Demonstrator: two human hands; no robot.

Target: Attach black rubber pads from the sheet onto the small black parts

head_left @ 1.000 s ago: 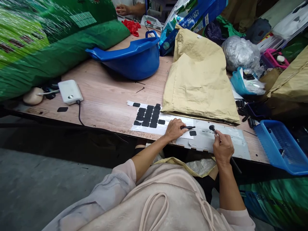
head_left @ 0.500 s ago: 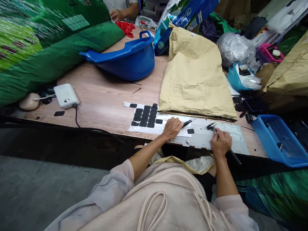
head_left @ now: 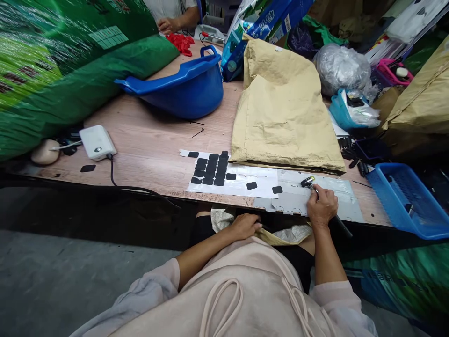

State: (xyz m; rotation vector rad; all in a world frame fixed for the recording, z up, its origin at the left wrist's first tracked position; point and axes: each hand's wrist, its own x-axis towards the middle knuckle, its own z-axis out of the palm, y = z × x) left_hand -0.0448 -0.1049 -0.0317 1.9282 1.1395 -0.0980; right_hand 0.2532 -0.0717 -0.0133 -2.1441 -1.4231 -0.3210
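Note:
My right hand (head_left: 322, 206) is wrapped round a small hammer (head_left: 342, 226). The hammer's black-and-yellow head lies over the grey board (head_left: 291, 202) at the table's front edge. Below that edge, my left hand (head_left: 245, 226) is at the mouth of an open bag (head_left: 280, 236) on my lap. Its fingers are curled, and a dark bit shows by the fingertips; what they hold, if anything, is hidden. On the white sheet (head_left: 242, 189) lie several black rounded pads (head_left: 211, 169) in close rows, with a few loose ones to the right.
A tan paper sack (head_left: 280, 112) lies behind the sheet. A blue basin (head_left: 185, 93) and a white box with a cable (head_left: 97, 142) are on the left. At the right edge sits a blue basket (head_left: 409, 199). A co-worker's hand (head_left: 168, 25) shows at the back.
My left hand has moved from the board down to the bag on my lap; the black tube-like piece it held is no longer in plain sight. A pad it covered now shows. The hammer has stayed put.

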